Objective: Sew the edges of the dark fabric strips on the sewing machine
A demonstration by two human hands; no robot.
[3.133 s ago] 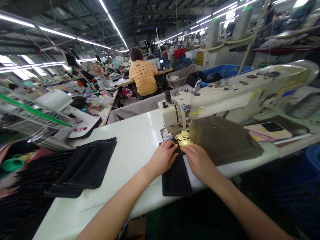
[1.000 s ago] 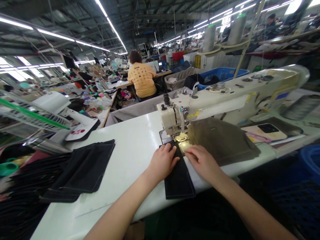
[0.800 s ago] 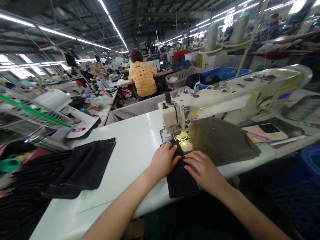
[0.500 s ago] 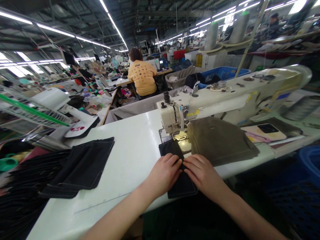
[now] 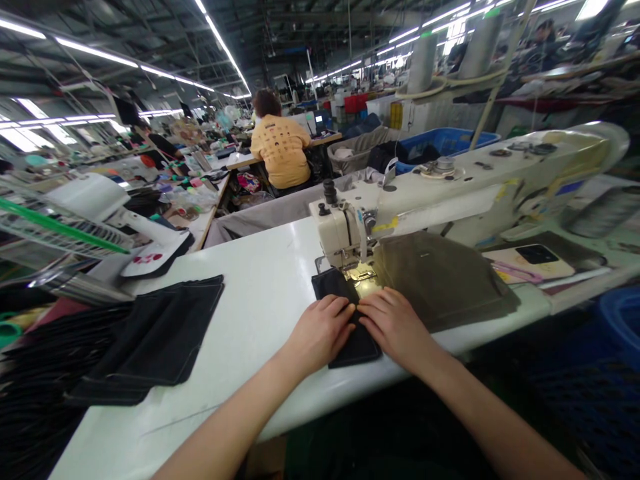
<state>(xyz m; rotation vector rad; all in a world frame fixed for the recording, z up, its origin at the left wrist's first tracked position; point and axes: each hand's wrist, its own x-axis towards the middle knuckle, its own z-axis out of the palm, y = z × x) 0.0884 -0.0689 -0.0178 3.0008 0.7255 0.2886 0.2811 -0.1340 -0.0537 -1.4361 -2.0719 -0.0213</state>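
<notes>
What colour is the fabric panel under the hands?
The fabric panel is black, shown best in the head view.

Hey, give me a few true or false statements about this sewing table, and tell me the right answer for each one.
1. The left hand and right hand both rest on a black denim piece. True.
2. The sewing machine head is black. False: it is cream-coloured.
3. The stack of black denim panels lies to the right of the machine. False: it lies to the left, on the white table.
4. A co-worker in a yellow T-shirt sits beyond the table with their back turned. True.
</notes>
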